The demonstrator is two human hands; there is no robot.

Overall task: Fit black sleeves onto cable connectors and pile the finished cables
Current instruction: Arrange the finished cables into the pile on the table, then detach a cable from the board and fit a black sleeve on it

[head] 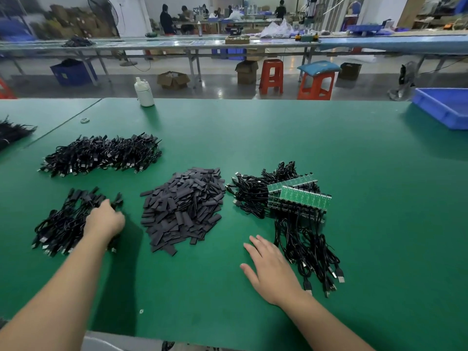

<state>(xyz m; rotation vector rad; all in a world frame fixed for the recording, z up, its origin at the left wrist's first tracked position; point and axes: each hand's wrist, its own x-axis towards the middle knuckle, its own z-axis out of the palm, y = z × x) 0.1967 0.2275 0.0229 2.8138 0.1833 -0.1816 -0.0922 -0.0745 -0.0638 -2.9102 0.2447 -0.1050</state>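
A heap of flat black sleeves (pixel 183 207) lies in the middle of the green table (pixel 278 138). To its right sit black cables with green circuit boards (pixel 298 198), their USB plugs trailing toward me. At near left is a pile of sleeved cables (pixel 60 224). My left hand (pixel 105 219) rests on that pile's right edge, its fingers bent down among the cables and hidden. A bigger pile of cables (pixel 101 154) lies farther back on the left. My right hand (pixel 271 269) lies flat on the table with straight fingers, just left of the trailing USB plugs, holding nothing.
A white bottle (pixel 144 91) stands at the table's far edge. A blue bin (pixel 443 107) sits at the far right corner. More black cables (pixel 12 131) lie at the left edge. Beyond are orange stools, benches and people working.
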